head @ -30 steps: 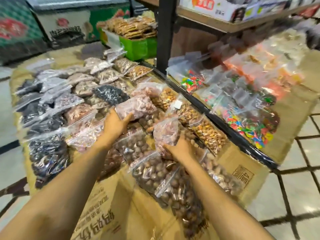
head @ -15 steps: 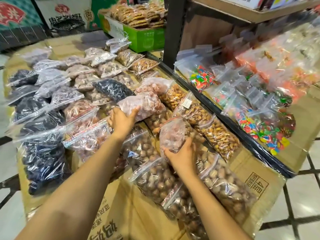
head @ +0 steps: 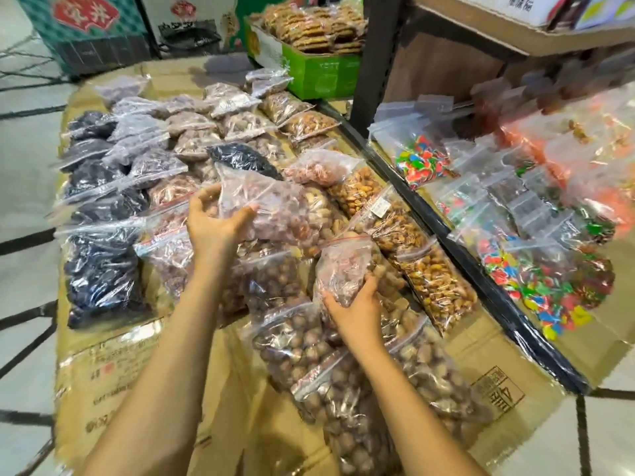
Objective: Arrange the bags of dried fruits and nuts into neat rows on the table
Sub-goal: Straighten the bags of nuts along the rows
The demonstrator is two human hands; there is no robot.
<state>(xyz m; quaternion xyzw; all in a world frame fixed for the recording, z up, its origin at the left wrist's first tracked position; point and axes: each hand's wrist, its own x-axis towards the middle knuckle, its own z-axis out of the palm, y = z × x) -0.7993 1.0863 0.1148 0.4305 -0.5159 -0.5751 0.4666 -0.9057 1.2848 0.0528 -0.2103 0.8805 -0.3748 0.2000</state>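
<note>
**Large bag of pinkish nuts** (head: 275, 207): clear zip bag, lifted over the middle of the table and tilted. The left hand (head: 214, 225) grasps its near left end, thumb and fingers curled round it.

**Small bag of pinkish nuts** (head: 343, 269): clear, red zip strip at the top, held upright just right of and nearer than the large bag. The right hand (head: 354, 307) grips its bottom end from below.

**Table** (head: 137, 372): covered with flattened printed cardboard, bags lying in rough rows from near to far.

**Bags of dark fruit** (head: 99, 269): left row, overlapping.

**Bags of round brown nuts** (head: 295, 341): near middle, under both forearms.

**Bags of golden nuts** (head: 433, 283): right row, along the table's edge.

**Single dark bag** (head: 240, 158): lies across the middle rows, just beyond the large bag.

**Green box** (head: 319, 73): far end, filled with brown biscuits.

**Black shelf post** (head: 374, 56): stands right of the box.

**Bags of coloured sweets** (head: 422, 159): on the low shelf at right, apart from the table.
</note>
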